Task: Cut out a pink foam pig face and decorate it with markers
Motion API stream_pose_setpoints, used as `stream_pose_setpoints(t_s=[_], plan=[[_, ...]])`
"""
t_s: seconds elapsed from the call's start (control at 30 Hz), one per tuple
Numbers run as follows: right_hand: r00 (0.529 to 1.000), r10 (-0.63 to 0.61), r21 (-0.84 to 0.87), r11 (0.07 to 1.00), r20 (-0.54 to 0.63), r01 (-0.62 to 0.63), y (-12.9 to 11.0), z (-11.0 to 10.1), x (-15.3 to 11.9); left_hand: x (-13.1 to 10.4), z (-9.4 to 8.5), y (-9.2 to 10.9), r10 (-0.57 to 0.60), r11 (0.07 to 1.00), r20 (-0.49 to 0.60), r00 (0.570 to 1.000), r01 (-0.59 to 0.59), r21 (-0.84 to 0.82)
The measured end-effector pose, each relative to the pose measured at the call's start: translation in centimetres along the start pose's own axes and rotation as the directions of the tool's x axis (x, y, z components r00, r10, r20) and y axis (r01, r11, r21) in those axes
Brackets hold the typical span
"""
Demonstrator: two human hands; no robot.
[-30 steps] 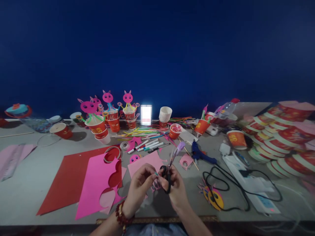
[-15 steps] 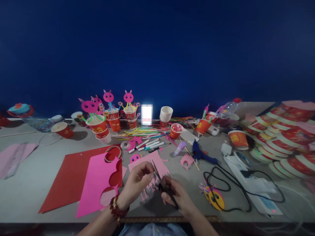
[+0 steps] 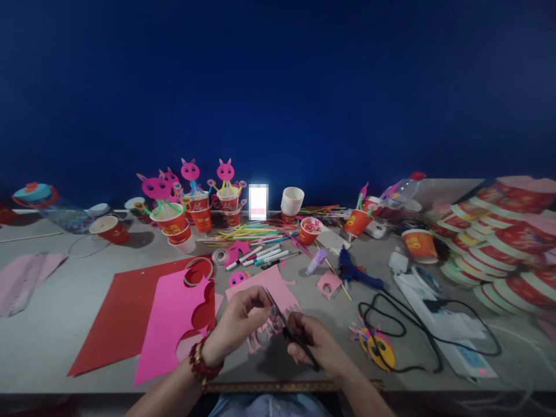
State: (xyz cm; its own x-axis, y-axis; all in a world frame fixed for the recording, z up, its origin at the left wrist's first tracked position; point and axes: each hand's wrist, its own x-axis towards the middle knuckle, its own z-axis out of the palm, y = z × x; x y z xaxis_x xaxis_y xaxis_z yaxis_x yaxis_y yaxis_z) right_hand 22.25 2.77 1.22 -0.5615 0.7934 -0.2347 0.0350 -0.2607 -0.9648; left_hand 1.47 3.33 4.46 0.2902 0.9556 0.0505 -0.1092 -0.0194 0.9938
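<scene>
My right hand (image 3: 310, 341) is closed round the handles of black scissors (image 3: 299, 343), whose blades point up and to the left. The blades look nearly together. Close to the blades, my left hand (image 3: 247, 313) has its fingers pinched; what they hold is too small to make out. Under and beyond both hands lies a light pink sheet (image 3: 275, 285) with ragged cut edges and thin strips. A small pink face cutout (image 3: 237, 280) lies at that sheet's upper left edge.
Red (image 3: 113, 318) and bright pink sheets (image 3: 160, 324) lie at the left. Markers (image 3: 264, 255) and several cups stand or lie behind. At the right are a blue glue gun (image 3: 356, 272), its black cable, a power strip (image 3: 464, 347) and stacked cups (image 3: 508, 243).
The scissors and my right hand have shifted slightly right and down, and the blades look closer together. My left hand has moved only slightly.
</scene>
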Motion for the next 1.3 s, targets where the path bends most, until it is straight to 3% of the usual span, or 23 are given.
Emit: stream_pose_setpoints(t_s=[0.37,1.3], plan=[[0.998,-0.012,-0.055,0.998,-0.058,0.009,-0.02,0.06,-0.09,-0.04,0.16,0.29,-0.006,1.000,-0.013,1.000,0.007,0.027],[0.999,-0.001,-0.105,0.995,-0.035,-0.002,0.34,-0.32,0.39,0.00,0.07,0.40,-0.027,0.999,-0.031,0.999,0.028,0.029]])
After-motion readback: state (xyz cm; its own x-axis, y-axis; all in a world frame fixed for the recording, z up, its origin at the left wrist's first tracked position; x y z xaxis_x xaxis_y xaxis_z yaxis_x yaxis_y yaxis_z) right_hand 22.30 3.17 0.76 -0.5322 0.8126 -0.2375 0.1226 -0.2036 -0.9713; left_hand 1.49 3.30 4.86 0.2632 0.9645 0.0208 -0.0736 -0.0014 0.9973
